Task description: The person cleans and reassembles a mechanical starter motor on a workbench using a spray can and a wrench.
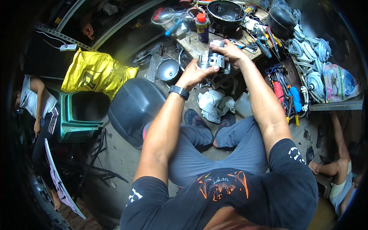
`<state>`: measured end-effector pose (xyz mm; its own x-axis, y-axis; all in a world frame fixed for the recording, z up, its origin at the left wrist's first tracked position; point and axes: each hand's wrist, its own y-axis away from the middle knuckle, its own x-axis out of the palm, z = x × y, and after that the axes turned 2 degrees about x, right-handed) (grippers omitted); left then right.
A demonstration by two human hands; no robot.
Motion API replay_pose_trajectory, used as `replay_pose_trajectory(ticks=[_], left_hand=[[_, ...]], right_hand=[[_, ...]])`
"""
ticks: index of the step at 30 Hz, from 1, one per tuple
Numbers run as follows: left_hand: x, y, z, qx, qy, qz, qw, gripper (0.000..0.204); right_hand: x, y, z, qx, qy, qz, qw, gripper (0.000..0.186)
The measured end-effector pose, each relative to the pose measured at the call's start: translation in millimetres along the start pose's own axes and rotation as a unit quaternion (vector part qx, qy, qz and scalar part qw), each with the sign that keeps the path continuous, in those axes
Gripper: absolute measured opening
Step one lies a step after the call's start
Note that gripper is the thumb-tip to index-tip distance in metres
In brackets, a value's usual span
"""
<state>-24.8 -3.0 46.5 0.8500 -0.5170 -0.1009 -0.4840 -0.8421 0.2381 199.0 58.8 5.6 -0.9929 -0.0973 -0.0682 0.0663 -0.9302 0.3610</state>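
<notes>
Both my hands hold a grey metal mechanical part (216, 58), perhaps a small motor, just over the near edge of the wooden workbench (193, 46). My left hand (194, 73) grips its lower left side, thumb along the bottom. My right hand (234, 53) is closed around its upper right side, and the fingers behind it are hidden. A dark spray can (202, 31) with a red cap stands on the bench just beyond the part. Below my hands, a crumpled white rag (213, 105) lies near my feet.
A black pot (225, 15) sits at the back of the bench. Tools, including a red-handled one (277, 91), crowd the right. A round metal bowl (168, 70), dark rounded shell (135, 109), yellow sack (96, 73) and green stools (78, 119) stand left. People (36, 101) are at both sides.
</notes>
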Motion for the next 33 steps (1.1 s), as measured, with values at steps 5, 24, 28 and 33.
replay_pose_trajectory(ticks=[5,24,28,33], left_hand=[[-2,9,-6,-0.023,0.000,-0.002,1.000,0.136],[-4,-5,19,-0.017,-0.046,-0.021,0.999,0.137],[-13,-4,32,-0.019,-0.014,-0.032,0.999,0.137],[-20,-14,49,-0.003,0.078,-0.022,0.997,0.115]], right_hand=[[-9,0,13,0.071,-0.120,0.076,0.987,0.087],[-23,-12,-19,-0.101,-0.042,0.066,0.992,0.081],[10,-4,8,-0.057,0.164,-0.071,0.982,0.091],[-20,-5,7,-0.007,-0.260,0.175,0.950,0.063]])
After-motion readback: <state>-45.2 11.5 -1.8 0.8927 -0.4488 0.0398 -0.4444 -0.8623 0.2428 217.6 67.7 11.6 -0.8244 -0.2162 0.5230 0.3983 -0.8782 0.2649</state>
